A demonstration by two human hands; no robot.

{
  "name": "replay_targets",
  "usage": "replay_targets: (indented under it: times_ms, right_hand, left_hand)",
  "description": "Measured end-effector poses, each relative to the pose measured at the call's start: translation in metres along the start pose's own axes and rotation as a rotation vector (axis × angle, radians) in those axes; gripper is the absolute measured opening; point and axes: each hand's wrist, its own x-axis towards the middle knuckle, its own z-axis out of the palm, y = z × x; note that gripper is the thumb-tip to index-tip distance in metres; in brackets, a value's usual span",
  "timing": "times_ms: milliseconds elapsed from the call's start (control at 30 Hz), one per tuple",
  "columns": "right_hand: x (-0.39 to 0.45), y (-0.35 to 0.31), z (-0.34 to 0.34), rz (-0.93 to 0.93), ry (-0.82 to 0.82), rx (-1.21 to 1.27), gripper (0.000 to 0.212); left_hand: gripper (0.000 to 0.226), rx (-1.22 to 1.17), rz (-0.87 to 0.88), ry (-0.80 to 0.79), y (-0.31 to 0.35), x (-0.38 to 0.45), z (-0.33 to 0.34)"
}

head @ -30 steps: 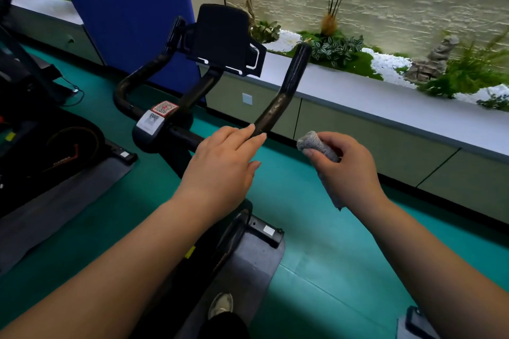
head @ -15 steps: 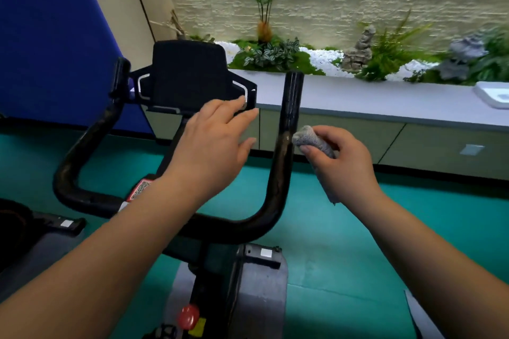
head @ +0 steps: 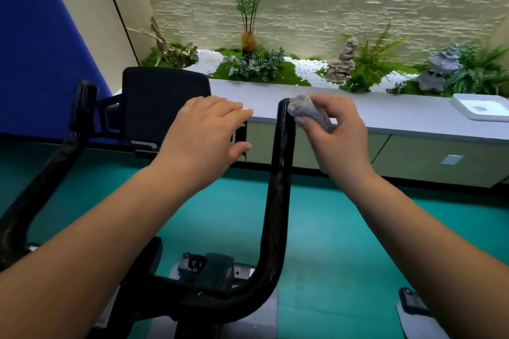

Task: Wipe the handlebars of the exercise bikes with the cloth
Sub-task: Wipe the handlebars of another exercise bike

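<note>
Right hand [head: 337,135] pinches a crumpled grey cloth [head: 308,111] against the top end of the black U-shaped handlebar [head: 279,173], whose right bar stands upright and points away toward the grey ledge [head: 385,115]; left hand [head: 203,135] hovers flat with fingers relaxed, left of that bar, before the black console holder [head: 154,102]

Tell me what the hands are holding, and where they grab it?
The right hand pinches the grey cloth around its middle, pressing its end on the handlebar tip. The left hand holds nothing.
</note>
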Motion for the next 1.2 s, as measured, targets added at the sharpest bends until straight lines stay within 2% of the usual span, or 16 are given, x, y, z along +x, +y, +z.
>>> replay_targets:
  times_ms: [133, 267, 400, 533, 667, 800, 967, 1200]
  right_hand:
    - [0.02, 0.008, 0.015, -0.024, 0.003, 0.006, 0.033]
    - [-0.006, 0.021, 0.02, -0.11, -0.002, -0.02, 0.04]
    - [0.0, 0.022, 0.018, -0.185, -0.046, -0.095, 0.035]
    - [0.028, 0.012, 0.021, -0.156, -0.019, -0.105, 0.034]
    - [-0.006, 0.021, 0.016, -0.256, -0.075, -0.155, 0.034]
    - [-0.016, 0.024, 0.014, -0.367, -0.144, -0.192, 0.031]
    - [0.024, 0.013, 0.02, -0.342, -0.067, -0.238, 0.032]
    - [-0.018, 0.024, 0.014, -0.391, -0.173, -0.228, 0.03]
  left_hand:
    - [0.055, -0.052, -0.045, 0.031, 0.002, 0.001, 0.005]
    - [0.052, -0.074, -0.059, 0.073, 0.004, 0.002, 0.009]
    - [0.05, -0.081, -0.078, 0.092, 0.006, 0.004, 0.01]
    - [0.045, -0.056, -0.104, 0.098, 0.012, 0.01, 0.011]
    - [0.037, -0.023, -0.111, 0.123, 0.016, 0.014, 0.016]
    - [0.03, 0.033, -0.072, 0.126, 0.015, 0.017, 0.021]
    - [0.026, 0.042, 0.038, 0.135, 0.009, 0.028, 0.025]
    - [0.025, 0.019, 0.07, 0.195, 0.007, 0.032, 0.031]
